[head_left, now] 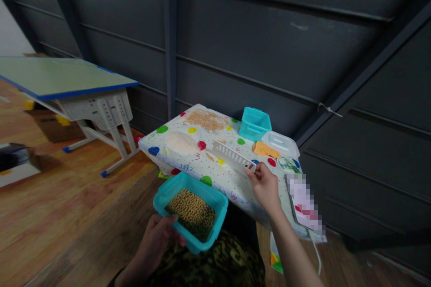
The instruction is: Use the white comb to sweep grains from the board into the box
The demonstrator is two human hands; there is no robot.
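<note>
Held off the table's near edge, a turquoise plastic box [218, 202] contains yellow soybeans [190, 202] with a darker green layer of small beans along its near side. My left hand [161, 233] grips this box at its near left wall, thumb over the rim. My right hand [265, 186] pinches the near right end of a long white slotted plastic strip [232, 154], which is angled over the tablecloth. Loose soybeans [207, 120] lie spread at the far side of the table. A pale heap of fine grains [182, 142] sits at the left, and a few beans lie close to the strip's far end.
Toward the back right stand another turquoise box [255, 124], a clear lid [285, 143] and an orange cloth [266, 149]. A phone [303, 202] with a cable lies at the right edge. A green-topped desk [67, 76] is at the left; a dark panelled wall [252, 45] rises behind.
</note>
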